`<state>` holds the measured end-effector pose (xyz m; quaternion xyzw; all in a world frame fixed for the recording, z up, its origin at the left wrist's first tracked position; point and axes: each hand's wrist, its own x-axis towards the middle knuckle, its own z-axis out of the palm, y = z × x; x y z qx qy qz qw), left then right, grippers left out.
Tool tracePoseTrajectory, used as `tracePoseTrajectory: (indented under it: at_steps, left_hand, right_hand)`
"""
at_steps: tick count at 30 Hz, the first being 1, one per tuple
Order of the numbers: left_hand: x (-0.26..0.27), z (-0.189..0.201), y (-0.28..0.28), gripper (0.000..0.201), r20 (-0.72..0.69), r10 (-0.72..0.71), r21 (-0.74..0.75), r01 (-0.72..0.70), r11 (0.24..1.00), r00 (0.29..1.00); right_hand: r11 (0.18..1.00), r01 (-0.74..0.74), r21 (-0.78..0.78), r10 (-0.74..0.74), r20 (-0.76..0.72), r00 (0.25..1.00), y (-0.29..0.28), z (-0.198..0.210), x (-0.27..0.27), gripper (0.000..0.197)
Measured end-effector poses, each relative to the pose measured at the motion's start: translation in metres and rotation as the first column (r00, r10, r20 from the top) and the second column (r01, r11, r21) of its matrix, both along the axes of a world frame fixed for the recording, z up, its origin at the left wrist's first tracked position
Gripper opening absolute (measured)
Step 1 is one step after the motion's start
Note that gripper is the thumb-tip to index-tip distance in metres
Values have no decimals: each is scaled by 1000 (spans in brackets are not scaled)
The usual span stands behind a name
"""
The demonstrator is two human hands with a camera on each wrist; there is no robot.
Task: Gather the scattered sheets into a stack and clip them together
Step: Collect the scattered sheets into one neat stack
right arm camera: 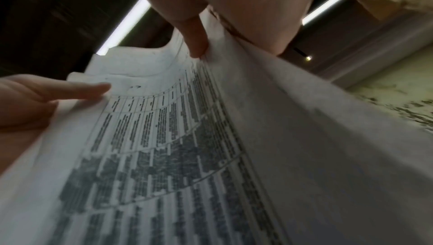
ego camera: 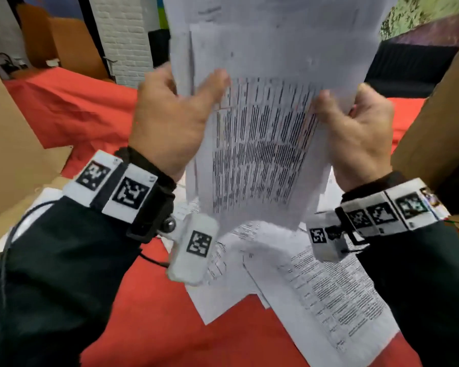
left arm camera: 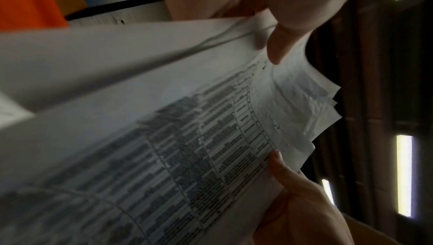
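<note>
**2 Hands Hold the Sheaf Above the Red Cloth**

Several printed sheets form a loose sheaf [ego camera: 260, 133], raised upright above the red cloth [ego camera: 149, 313]. The left hand [ego camera: 170, 123] pinches its left edge, thumb in front; the right hand [ego camera: 355, 133] pinches the right edge likewise. More loose sheets [ego camera: 329, 300] lie on the cloth below. Paper is light, limp and slippery: corners fan apart. Grip opposite long edges, then square the sheaf. No clip is visible.
</note>
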<state>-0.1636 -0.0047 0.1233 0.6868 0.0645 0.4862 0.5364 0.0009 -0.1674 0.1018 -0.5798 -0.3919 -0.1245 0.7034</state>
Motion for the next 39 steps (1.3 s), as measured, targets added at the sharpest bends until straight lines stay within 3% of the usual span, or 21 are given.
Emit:
tracePoseTrajectory:
  at_steps: [2, 4, 8, 12, 16, 19, 22, 26, 29, 32, 35, 39]
  left_hand:
    - [-1, 9, -4, 20, 59, 70, 20, -71, 997, 996]
    - [1, 4, -2, 28, 76, 33, -25, -32, 999, 997]
    - [10, -45, 17, 27, -99, -13, -64, 7, 998, 995]
    - [11, -66, 22, 25, -158, 100, 6, -100, 995, 982]
    - [11, -50, 17, 20, -127, 44, 119, -29, 992, 991]
    - [12, -64, 28, 31, -161, -9, 26, 14, 1000, 987]
    - [12, -86, 32, 48, -261, 38, -98, -65, 993, 965]
    - [18, -68, 19, 32, -166, 64, -109, -83, 991, 984]
    - [20, -58, 26, 37, -103, 43, -169, -60, 984, 994]
    - [24, -82, 37, 33, -200, -12, -229, -35, 973, 980]
    - [27, -99, 35, 61, -258, -30, -253, -38, 967, 966]
    - [28, -89, 28, 32, -226, 52, -157, -89, 984, 973]
  right_hand:
    - [994, -99, 52, 99, 0, 995, -1, 8, -5, 16]
    - [986, -168, 21, 169, -110, 979, -1, 4, -7, 33]
    - [984, -161, -75, 136, -268, 954, -2, -32, -10, 48]
    - [992, -54, -112, 28, -219, 975, -2, -53, -13, 24]
    - [985, -170, -41, 161, -175, 971, 0, -44, -20, 25]
    - [978, -175, -114, 141, -257, 956, 6, -50, -21, 31]
    - [976, -110, -187, 51, -296, 954, 13, -66, -26, 33]
    - [989, -45, -142, 8, -250, 968, 19, -53, -33, 29]
    - [995, -43, -92, 16, -273, 962, 17, -40, -26, 30]
    - [982, -66, -175, -2, -363, 932, 15, -51, -17, 36]
    - [977, -67, -201, -9, -357, 934, 16, -68, -20, 24]
    - [991, 3, -131, -42, -296, 954, 16, -65, -20, 13]
